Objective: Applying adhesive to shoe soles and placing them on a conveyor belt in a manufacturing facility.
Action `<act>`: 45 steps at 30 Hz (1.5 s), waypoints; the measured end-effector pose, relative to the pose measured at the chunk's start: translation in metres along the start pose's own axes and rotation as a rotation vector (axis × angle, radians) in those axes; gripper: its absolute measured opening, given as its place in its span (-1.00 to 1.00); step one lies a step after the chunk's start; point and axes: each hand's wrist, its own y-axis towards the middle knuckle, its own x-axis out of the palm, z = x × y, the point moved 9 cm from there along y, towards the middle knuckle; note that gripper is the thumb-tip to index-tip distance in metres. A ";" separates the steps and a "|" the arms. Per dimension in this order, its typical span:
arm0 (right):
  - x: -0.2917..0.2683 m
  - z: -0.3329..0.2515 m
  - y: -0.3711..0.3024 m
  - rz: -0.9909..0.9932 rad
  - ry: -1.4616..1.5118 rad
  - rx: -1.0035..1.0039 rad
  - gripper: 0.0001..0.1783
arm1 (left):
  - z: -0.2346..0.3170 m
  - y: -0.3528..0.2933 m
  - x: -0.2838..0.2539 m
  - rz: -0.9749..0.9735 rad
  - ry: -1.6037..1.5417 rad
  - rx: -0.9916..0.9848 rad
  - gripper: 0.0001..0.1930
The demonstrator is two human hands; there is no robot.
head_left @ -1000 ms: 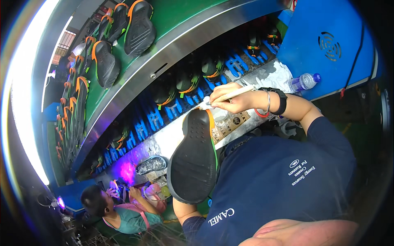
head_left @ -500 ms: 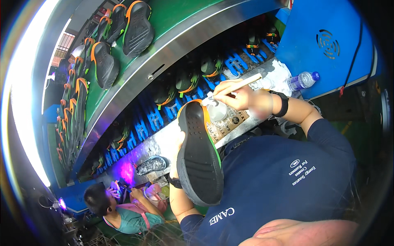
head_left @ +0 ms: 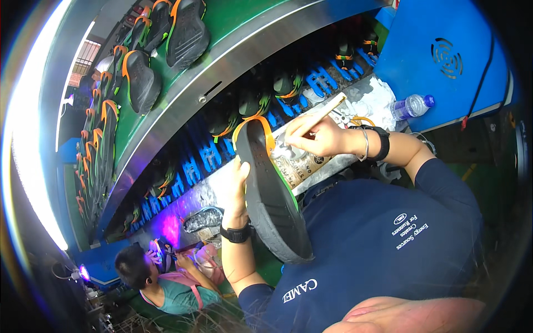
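A black shoe sole (head_left: 269, 202) with an orange-edged upper end and a green side edge is tilted up in front of my body. My left hand (head_left: 239, 183) grips it along its left side, with the fingers partly hidden behind it. In my right hand (head_left: 322, 136) is a brush (head_left: 332, 105) with a pale wooden handle. The brush's white end sits close beside the sole's orange edge; whether it touches, I cannot tell. Printed brown cardboard (head_left: 302, 171) lies on the bench under my right hand.
Blue racks (head_left: 321, 82) holding dark shoes (head_left: 287, 84) run behind the bench. Several soles (head_left: 142, 80) lie on the green belt at upper left. White crumpled paper (head_left: 375, 99) and a clear bottle (head_left: 412, 106) are at right. Another person (head_left: 175, 291) works at lower left.
The sole has turned and tilted, its orange end rising and shifting left. My left hand has moved up slightly with it. My right hand and the brush have dropped a little.
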 end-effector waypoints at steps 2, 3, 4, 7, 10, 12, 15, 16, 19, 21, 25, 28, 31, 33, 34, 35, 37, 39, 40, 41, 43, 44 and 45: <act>0.005 -0.011 -0.003 -0.025 0.074 -0.035 -0.97 | 0.013 0.005 -0.002 -0.030 0.157 0.131 -0.59; 0.005 -0.014 -0.005 -0.023 0.063 -0.034 -0.97 | 0.016 0.007 -0.008 0.027 0.126 0.140 -0.60; 0.006 -0.018 -0.007 -0.045 0.058 -0.030 -0.97 | 0.019 0.007 -0.009 0.022 0.147 0.143 -0.55; 0.009 -0.024 -0.016 -0.103 0.084 0.029 -0.98 | 0.029 0.008 -0.002 -0.011 0.150 0.164 -0.48; 0.016 -0.035 -0.020 -0.203 0.160 -0.035 -0.97 | 0.038 0.008 0.006 -0.013 0.156 0.183 -0.47; 0.016 -0.040 -0.025 -0.196 0.170 -0.063 -0.97 | 0.045 0.009 0.011 -0.036 0.198 0.216 -0.47; 0.015 -0.052 -0.029 -0.221 0.136 -0.170 -0.95 | 0.047 0.008 0.011 -0.037 0.228 0.219 -0.47; 0.011 -0.049 -0.028 -0.203 0.206 -0.131 -0.94 | 0.047 0.007 0.011 -0.038 0.231 0.222 -0.47; -0.013 -0.051 -0.011 0.026 0.111 -0.294 -0.96 | 0.037 0.003 0.002 0.035 0.173 0.126 -0.46; -0.024 -0.032 0.006 0.096 -0.055 -0.195 -0.97 | 0.032 0.002 0.003 0.026 0.158 0.085 -0.44; -0.031 -0.024 0.014 0.200 -0.089 -0.269 -0.96 | 0.041 -0.003 0.020 -0.072 0.264 0.207 -0.40; -0.020 -0.010 0.015 0.097 0.003 -0.150 -0.97 | 0.042 -0.003 0.020 -0.006 0.283 0.189 -0.39; -0.024 -0.010 0.012 0.141 0.005 -0.192 -0.96 | 0.044 -0.003 0.024 0.000 0.287 0.188 -0.39; -0.025 -0.002 0.011 0.150 0.044 -0.132 -0.96 | 0.046 -0.002 0.027 -0.004 0.289 0.195 -0.39; -0.026 0.006 0.012 0.158 0.083 -0.073 -0.97 | 0.046 -0.001 0.028 -0.004 0.299 0.196 -0.39; -0.021 0.011 0.011 0.097 0.139 -0.014 -0.97 | 0.046 0.000 0.031 -0.029 0.295 0.198 -0.39; -0.034 0.001 0.010 0.212 0.004 -0.145 -0.96 | 0.046 0.003 0.034 -0.017 0.299 0.198 -0.38; -0.038 0.003 0.011 0.171 0.072 -0.088 -0.96 | 0.048 0.005 0.041 -0.032 0.297 0.211 -0.37; -0.038 0.004 0.013 0.124 0.137 -0.028 -0.96 | 0.050 0.008 0.044 -0.030 0.319 0.190 -0.37; -0.042 -0.004 0.010 0.118 0.242 -0.053 -0.94 | 0.056 0.009 0.052 -0.066 0.339 0.192 -0.37; -0.066 -0.001 0.000 0.170 0.480 0.145 -0.92 | 0.081 0.013 0.064 -0.046 0.450 0.252 -0.36; -0.085 -0.011 -0.004 0.261 0.477 0.091 -0.91 | 0.100 0.011 0.071 -0.041 0.483 0.302 -0.35; -0.102 -0.020 -0.008 0.344 0.466 0.054 -0.90 | 0.121 0.009 0.081 -0.051 0.512 0.361 -0.34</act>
